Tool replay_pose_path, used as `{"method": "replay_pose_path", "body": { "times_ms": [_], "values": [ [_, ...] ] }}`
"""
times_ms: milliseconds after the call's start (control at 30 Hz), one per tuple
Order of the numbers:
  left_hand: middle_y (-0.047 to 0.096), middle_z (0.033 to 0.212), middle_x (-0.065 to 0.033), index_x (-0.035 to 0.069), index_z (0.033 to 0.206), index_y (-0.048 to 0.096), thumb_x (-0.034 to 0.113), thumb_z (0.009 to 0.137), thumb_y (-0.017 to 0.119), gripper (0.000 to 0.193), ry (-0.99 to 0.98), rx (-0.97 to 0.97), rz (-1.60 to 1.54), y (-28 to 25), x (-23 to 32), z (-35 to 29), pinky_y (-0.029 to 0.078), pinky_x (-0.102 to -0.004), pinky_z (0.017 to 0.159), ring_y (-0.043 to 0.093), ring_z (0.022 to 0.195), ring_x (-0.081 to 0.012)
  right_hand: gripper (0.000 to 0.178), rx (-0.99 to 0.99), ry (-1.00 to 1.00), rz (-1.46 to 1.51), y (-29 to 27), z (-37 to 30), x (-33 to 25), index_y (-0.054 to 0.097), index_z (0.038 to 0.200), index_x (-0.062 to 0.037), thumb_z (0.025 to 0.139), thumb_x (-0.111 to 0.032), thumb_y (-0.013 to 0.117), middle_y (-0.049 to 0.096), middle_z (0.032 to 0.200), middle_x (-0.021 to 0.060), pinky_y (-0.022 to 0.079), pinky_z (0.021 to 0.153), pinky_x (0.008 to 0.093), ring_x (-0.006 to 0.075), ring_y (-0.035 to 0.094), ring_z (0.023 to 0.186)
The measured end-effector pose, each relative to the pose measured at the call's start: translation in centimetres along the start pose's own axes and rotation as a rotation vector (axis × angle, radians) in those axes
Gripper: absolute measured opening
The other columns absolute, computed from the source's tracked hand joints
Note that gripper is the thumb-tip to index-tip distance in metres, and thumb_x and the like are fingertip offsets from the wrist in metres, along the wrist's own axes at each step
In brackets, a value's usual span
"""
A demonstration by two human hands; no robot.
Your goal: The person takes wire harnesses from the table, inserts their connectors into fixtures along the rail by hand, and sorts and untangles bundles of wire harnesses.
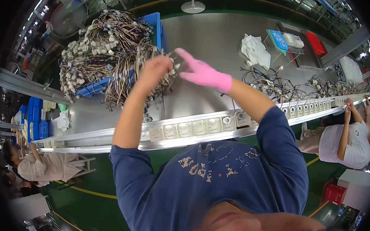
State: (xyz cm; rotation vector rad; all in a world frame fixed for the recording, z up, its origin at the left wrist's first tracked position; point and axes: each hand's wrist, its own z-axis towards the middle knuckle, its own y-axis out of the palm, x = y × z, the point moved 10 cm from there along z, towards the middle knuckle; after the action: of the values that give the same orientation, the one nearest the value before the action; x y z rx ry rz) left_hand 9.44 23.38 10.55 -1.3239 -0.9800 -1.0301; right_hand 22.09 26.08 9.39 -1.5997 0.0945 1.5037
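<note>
My bare left hand (156, 70) is closed, its fingers curled beside the edge of a big tangled heap of wire harnesses (115, 56). What those fingers hold is hidden, though wires and pale connectors show just below and beside them. Across a small gap is my right hand (203, 74) in a pink glove, its fingers and thumb spread apart with nothing gripped. The heap spills over the rim of a blue bin (157, 30) onto the metal table (201, 34). Nearer me, a row of pale square housings (183, 129) sits along a rail, one carrying a round part (227, 120).
Loose dark wires (272, 87) lie to the right, below a white cloth (255, 52). Beyond are a blue tray (278, 40) and a red bin (315, 44). Other people work along the line, one at the right (347, 141) and one at the left (44, 164).
</note>
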Motion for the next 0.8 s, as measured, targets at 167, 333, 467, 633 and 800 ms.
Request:
{"method": "replay_pose_path", "body": {
  "times_ms": [167, 333, 467, 633, 800],
  "values": [
    [0.047, 0.061, 0.0028, 0.005, 0.084, 0.055, 0.018, 0.093, 0.052, 0.016, 0.002, -0.043, -0.095, 3.2, -4.2, -0.4, 0.034, -0.0244, 0.046, 0.043, 0.051, -0.0069, 0.021, -0.050, -0.229, 0.321, 3.7, 11.6, 3.0, 0.059, 0.092, -0.0003, 0.087, -0.020, 0.054, 0.064, 0.088, 0.0103, 0.050, 0.076, 0.0300, 0.0177, 0.062, 0.084],
    [0.054, 0.059, -0.0058, 0.001, 0.081, 0.057, 0.012, 0.090, 0.046, 0.018, -0.045, 0.262, 0.170, -7.0, -14.7, -1.5, 0.043, -0.0289, 0.053, 0.054, 0.054, -0.0157, 0.010, 0.626, -0.543, 0.115, -2.0, 12.2, -8.6, 0.059, 0.084, -0.0056, 0.085, -0.014, 0.054, 0.064, 0.082, 0.0138, 0.051, 0.070, 0.0346, 0.0293, 0.063, 0.073],
    [0.050, 0.059, -0.0035, 0.007, 0.077, 0.055, 0.013, 0.083, 0.052, 0.009, 0.070, 0.519, -0.276, -16.9, -12.3, -3.0, 0.038, -0.0270, 0.049, 0.050, 0.052, -0.0156, 0.011, 0.012, -0.157, -0.196, 2.7, 18.2, -3.3, 0.060, 0.089, -0.0088, 0.081, -0.013, 0.055, 0.061, 0.082, 0.0138, 0.048, 0.068, 0.0400, 0.0330, 0.060, 0.079],
    [0.044, 0.059, 0.0014, 0.006, 0.087, 0.053, 0.013, 0.090, 0.043, 0.012, 0.131, 0.319, -0.176, -11.1, -6.5, -1.4, 0.029, -0.0215, 0.044, 0.038, 0.048, -0.0066, 0.008, 0.409, -0.573, -0.077, 0.2, 16.7, -8.2, 0.057, 0.079, -0.0090, 0.082, -0.016, 0.058, 0.061, 0.079, 0.0112, 0.048, 0.069, 0.0372, 0.0322, 0.060, 0.076],
    [0.048, 0.066, 0.0002, 0.005, 0.086, 0.052, 0.011, 0.090, 0.042, 0.012, 0.248, 0.614, 0.079, -15.6, -4.8, -1.0, 0.032, -0.0210, 0.047, 0.042, 0.051, -0.0073, 0.014, 0.591, -0.497, 0.138, -4.7, 15.3, -7.6, 0.052, 0.071, -0.0037, 0.084, -0.008, 0.055, 0.066, 0.081, 0.0080, 0.051, 0.070, 0.0289, 0.0157, 0.064, 0.078]
  ]
}}
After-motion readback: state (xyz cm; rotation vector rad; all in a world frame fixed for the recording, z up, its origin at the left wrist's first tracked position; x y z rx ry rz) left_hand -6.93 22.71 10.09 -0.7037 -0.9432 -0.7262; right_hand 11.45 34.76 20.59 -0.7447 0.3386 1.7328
